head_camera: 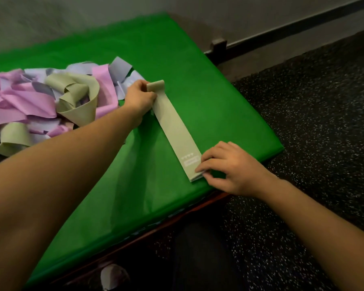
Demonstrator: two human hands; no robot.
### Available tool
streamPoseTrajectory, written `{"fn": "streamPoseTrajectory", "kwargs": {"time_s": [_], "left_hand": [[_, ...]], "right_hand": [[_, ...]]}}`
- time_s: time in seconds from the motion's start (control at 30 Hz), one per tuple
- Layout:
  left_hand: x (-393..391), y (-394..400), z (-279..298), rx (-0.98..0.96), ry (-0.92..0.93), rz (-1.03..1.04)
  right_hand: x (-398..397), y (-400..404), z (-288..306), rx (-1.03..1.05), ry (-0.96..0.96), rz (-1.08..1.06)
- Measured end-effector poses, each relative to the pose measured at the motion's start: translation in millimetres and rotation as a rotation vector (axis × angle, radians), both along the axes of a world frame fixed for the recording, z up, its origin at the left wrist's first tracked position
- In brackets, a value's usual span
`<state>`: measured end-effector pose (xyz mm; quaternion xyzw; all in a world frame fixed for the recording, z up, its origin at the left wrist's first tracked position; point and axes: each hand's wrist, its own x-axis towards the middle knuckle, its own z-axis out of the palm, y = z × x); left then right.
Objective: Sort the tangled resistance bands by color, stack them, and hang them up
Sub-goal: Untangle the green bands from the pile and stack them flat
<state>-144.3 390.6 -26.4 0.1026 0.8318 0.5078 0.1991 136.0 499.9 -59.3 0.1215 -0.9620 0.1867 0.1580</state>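
A sage-green band (176, 127) lies flat and straight on the green-covered table (208, 80), running from the far middle toward the near right edge. The left hand (138, 98) pinches its far end, which curls upward, between thumb and fingers. The right hand (229, 166) pinches the near end, by the printed label. The tangled pile (51, 101) of pink, lilac and sage bands sits just left.

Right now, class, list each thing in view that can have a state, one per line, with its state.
Sage green band: laid out flat, far end curled up.
Band pile: tangled; pink, lilac and sage mixed.
Left hand: grips the band's far end.
Right hand: fingers pinch the near end.
Green table cover: spread, lightly creased.
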Motion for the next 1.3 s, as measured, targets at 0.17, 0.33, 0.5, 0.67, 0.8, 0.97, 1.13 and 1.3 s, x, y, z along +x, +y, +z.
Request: {"fn": "streamPoseTrajectory", "kwargs": {"time_s": [0.17,0.33,0.5,0.67,0.8,0.97,1.13,1.3], "left_hand": [[-6,0,-11,-0.143,0.191,-0.031],[-9,2,-10,-0.176,0.202,-0.124],[-11,2,-9,-0.229,0.23,-0.137],[-14,5,-13,-0.244,0.245,-0.141],[-16,4,-12,-0.291,0.289,-0.181],[-9,-4,-3,-0.3,0.337,-0.18],[13,-31,15,-0.228,0.356,-0.216],[44,-81,35,-0.156,0.4,-0.294]], "right_hand": [[0,4,-5,0.001,-0.003,0.016],[-3,4,-4,0.007,0.031,0.024],[-5,5,-4,0.035,0.047,0.014],[-3,10,-5,0.049,0.002,0.015],[-2,7,-9,-0.025,-0.035,-0.043],[3,0,0,-0.125,-0.155,-0.115],[8,-10,23,-0.188,-0.193,-0.19],[8,-30,41,-0.22,-0.157,-0.222]]}}
